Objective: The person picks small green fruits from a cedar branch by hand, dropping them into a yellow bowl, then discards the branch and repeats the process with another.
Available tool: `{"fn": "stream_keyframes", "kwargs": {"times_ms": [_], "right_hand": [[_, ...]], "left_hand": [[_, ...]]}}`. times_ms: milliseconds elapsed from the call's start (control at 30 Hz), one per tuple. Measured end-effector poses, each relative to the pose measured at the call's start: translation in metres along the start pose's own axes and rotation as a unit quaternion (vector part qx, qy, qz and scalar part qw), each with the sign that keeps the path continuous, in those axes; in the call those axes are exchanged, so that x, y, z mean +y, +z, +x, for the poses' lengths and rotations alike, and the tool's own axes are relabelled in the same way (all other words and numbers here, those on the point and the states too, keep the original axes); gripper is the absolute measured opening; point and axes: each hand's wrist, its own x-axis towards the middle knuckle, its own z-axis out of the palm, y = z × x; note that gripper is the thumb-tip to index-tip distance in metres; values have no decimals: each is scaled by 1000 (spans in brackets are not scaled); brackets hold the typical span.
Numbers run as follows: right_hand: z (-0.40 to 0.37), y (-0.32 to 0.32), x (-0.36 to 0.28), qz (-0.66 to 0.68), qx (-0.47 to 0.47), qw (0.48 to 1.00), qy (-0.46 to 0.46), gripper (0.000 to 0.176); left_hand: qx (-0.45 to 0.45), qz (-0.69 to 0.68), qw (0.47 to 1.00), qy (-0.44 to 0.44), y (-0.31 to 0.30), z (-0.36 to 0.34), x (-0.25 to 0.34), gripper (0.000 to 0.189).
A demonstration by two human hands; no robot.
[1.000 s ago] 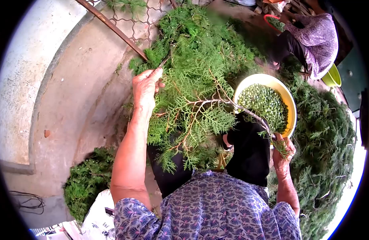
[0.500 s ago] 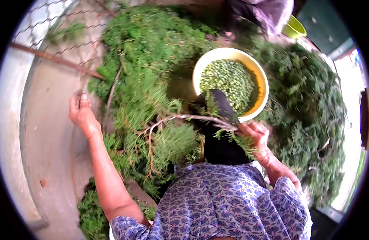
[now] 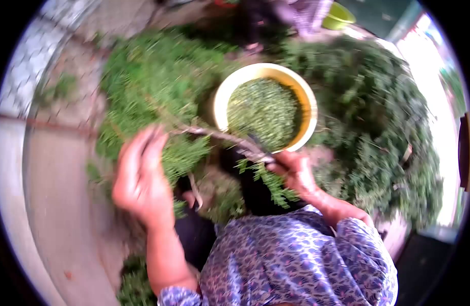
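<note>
With our right grip (image 3: 298,173) we hold the thick end of a brown, leafy cut branch (image 3: 222,136), which reaches leftward above our black trousers (image 3: 255,196), past the near rim of a round yellow basin (image 3: 221,102) of small green berries (image 3: 263,112). Our left grip (image 3: 146,178) is raised beside the branch's other end, fingers blurred; we cannot tell whether it holds anything. A bright green foliage heap (image 3: 138,76) lies nearer the concrete floor's (image 3: 56,204) left edge, a darker green heap (image 3: 367,117) nearer its right.
</note>
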Motion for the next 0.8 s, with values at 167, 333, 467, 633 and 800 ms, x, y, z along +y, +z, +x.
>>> {"fn": "stream_keyframes", "kwargs": {"times_ms": [167, 333, 467, 633, 800], "right_hand": [[-21, -49, -27, 145, 7, 960, 241, 16], [-63, -128, -7, 270, 407, 851, 194, 12], [-72, -247, 0, 90, 552, 829, 26, 31], [-83, -329, 87, -51, 603, 789, 111, 49], [-2, -177, 70, 147, 329, 921, 148, 25]], "left_hand": [[-57, 19, 998, -30, -18, -28, -28, 18], [-130, -24, 983, -126, -1, -32, -43, 21], [-143, -76, 977, -141, 24, -28, -29, 23], [-166, -35, 972, -165, 13, -25, -39, 23], [-43, -106, 958, -261, -41, -37, -89, 23]]}}
